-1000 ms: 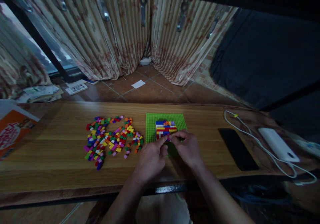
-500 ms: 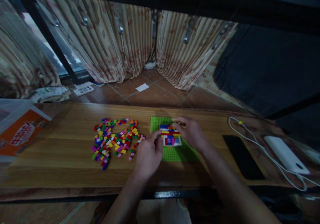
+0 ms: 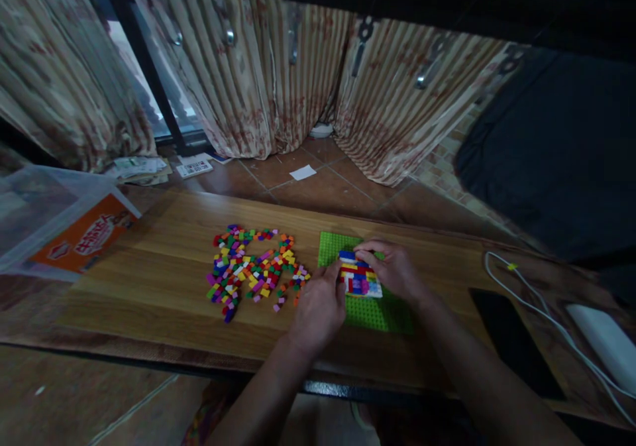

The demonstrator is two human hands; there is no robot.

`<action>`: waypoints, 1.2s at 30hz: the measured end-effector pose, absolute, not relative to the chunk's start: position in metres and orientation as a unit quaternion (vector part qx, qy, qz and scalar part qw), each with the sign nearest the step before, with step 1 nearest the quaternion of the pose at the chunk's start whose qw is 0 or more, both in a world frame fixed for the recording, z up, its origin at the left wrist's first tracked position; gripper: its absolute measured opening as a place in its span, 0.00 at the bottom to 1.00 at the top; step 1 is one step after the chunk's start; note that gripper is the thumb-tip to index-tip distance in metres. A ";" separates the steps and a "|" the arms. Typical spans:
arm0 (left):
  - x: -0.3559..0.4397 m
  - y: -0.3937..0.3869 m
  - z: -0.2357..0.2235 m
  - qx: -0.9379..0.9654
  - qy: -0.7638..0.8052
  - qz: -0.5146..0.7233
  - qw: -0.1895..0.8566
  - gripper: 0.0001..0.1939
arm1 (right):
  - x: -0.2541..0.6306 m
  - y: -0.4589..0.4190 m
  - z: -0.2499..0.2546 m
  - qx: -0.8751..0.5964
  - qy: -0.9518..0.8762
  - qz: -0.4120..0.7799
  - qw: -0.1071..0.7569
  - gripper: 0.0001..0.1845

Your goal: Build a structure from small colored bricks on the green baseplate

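Observation:
A low block of multicoloured toy bricks (image 3: 358,280) sits over the green studded baseplate (image 3: 370,317); blue, red, yellow, white and purple bricks show on it. My left hand (image 3: 320,307) is at its left side, the fingers bent and pressed against that edge. From the far right, my right hand (image 3: 395,270) grips its upper corner with thumb and fingertips curled. Both hands hold the brick block between them. Their fingers hide its left edge and part of its far edge. Whether the block touches the baseplate, I cannot tell.
Several loose bricks (image 3: 261,270) lie scattered left of the baseplate on the wooden table (image 3: 169,287). A clear plastic bin (image 3: 74,224) with an orange label stands at the far left. To the right are a black phone (image 3: 514,340), a white power bank (image 3: 603,343) and a white cable (image 3: 534,293).
Both hands have moved from the near edge of the brick block to its sides, the right hand towards its far corner. The view has swung left, bringing more of the bin in.

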State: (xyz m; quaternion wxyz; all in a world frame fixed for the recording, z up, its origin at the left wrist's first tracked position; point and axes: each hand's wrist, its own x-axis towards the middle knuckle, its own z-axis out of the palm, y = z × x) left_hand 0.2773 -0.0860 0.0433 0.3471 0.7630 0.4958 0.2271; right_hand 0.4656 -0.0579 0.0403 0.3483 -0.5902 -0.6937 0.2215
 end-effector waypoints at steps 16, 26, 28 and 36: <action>0.285 -0.125 0.068 0.769 0.301 0.528 0.200 0.11 | 0.373 -0.018 0.065 -0.485 -0.828 0.234 0.157 0.10; 0.277 -0.121 0.069 0.751 0.299 0.547 0.219 0.12 | 0.347 -0.022 0.049 -0.464 -0.842 0.218 0.166 0.09; 0.276 -0.122 0.070 0.745 0.302 0.553 0.219 0.12 | 0.335 -0.029 0.047 -0.472 -0.830 0.222 0.197 0.07; 0.273 -0.122 0.072 0.733 0.317 0.561 0.218 0.12 | 0.296 -0.058 0.037 -0.531 -0.776 0.244 0.239 0.03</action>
